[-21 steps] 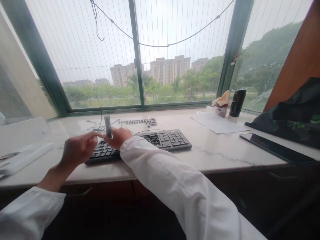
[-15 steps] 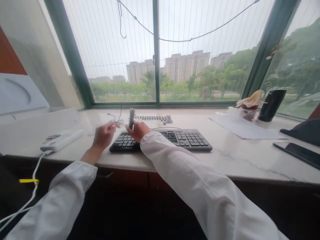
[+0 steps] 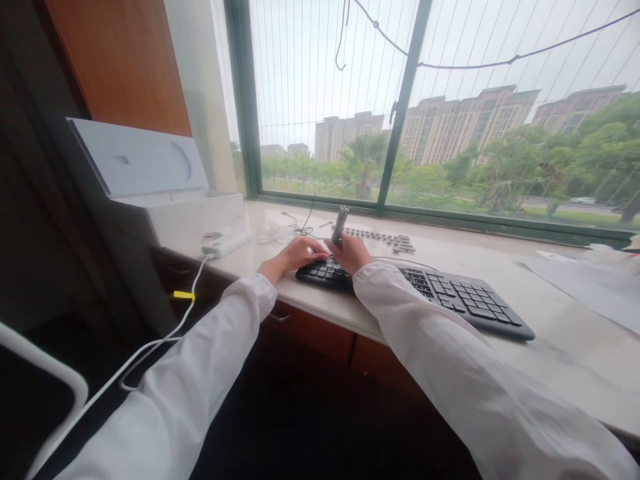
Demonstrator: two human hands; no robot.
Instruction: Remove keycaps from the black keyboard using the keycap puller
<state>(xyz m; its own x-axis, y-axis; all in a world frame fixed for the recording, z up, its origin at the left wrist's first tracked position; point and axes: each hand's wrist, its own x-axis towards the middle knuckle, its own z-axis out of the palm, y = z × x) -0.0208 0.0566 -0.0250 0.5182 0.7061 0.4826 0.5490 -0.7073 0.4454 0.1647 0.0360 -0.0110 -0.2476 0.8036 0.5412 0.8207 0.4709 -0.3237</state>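
1. The keyboard (image 3: 483, 303) is a long slab of dark plastic with rounded corners, lying on the glossy, faintly veined white counter (image 3: 565, 333).
2. Small loose keycaps (image 3: 383, 236) form short rows behind it, near a thin, looped cable (image 3: 303, 231).
3. Right hand (image 3: 353, 253): fingers wrapped round a slim grey cylinder (image 3: 341, 223), tilted slightly.
4. Left hand (image 3: 295, 254): fingers bent at the keyboard's left end; whether they pinch anything, I cannot tell.

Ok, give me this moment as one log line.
left hand: at left end of keyboard | right hand: holds grey cylinder above keyboard | loose keycaps: behind keyboard
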